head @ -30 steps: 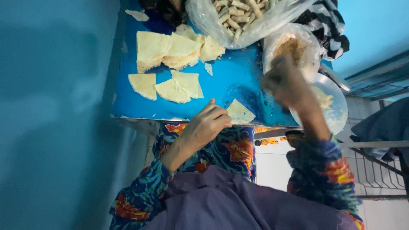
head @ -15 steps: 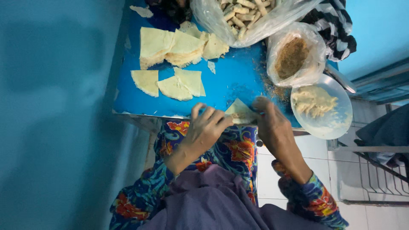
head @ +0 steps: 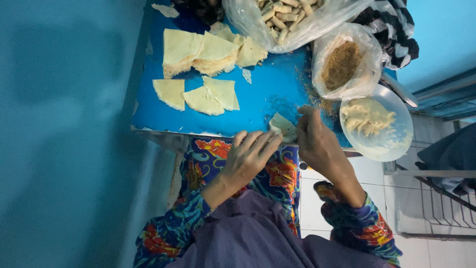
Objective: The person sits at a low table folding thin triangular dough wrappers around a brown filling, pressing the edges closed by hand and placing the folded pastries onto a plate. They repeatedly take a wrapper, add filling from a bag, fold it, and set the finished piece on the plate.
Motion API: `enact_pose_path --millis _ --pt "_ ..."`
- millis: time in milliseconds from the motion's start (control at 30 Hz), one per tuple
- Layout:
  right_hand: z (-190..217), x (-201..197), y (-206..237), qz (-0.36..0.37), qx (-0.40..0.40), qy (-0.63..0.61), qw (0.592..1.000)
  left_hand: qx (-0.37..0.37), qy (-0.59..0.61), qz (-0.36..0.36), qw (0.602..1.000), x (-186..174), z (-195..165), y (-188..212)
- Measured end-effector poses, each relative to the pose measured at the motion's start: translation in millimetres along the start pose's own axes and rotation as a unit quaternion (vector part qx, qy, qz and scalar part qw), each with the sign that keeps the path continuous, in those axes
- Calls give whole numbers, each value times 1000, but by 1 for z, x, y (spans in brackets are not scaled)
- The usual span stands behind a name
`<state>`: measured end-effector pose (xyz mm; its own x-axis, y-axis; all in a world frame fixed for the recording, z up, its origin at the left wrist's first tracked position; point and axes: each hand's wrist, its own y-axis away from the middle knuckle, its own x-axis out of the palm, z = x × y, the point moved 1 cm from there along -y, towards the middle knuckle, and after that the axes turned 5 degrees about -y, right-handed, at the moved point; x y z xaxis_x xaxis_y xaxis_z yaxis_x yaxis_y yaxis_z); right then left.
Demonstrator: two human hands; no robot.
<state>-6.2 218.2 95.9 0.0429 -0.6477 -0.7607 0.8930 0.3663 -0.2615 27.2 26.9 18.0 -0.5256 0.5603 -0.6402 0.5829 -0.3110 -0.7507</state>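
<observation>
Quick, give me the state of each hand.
Left hand: fingers extended, fingertips on the folded pastry wrapper.
Right hand: fingers curled, pinching the same wrapper.

Your left hand [head: 250, 159] lies flat with its fingers [head: 263, 144] stretched out together, pointing up and to the right. Your right hand [head: 317, 144] sits close beside it, fingers curled in and pinched. Both arms reach forward from your body.
</observation>
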Motion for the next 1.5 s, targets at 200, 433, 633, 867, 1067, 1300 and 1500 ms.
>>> enact_pose_path --millis 200,433,633,867,1067,1300,1500 --pt "14 -4 -4 29 3 -59 998 -19 65 11 998 10 3 7" --pt "30 -9 -5 70 90 -75 991 -15 80 16 997 22 7 8" --pt "22 -12 -3 146 70 -30 986 -22 100 24 994 19 13 -9" --pt "-3 -9 -30 156 -19 -27 987 -73 89 23 993 12 12 -29" --pt "-1 -3 -42 174 33 -22 984 -14 46 54 997 11 9 -26" --pt "2 -3 -16 92 -92 -22 991 9 -4 67 998 8 8 -27" --pt "-4 -1 -27 117 -11 -18 993 -55 77 89 991 21 23 -48"
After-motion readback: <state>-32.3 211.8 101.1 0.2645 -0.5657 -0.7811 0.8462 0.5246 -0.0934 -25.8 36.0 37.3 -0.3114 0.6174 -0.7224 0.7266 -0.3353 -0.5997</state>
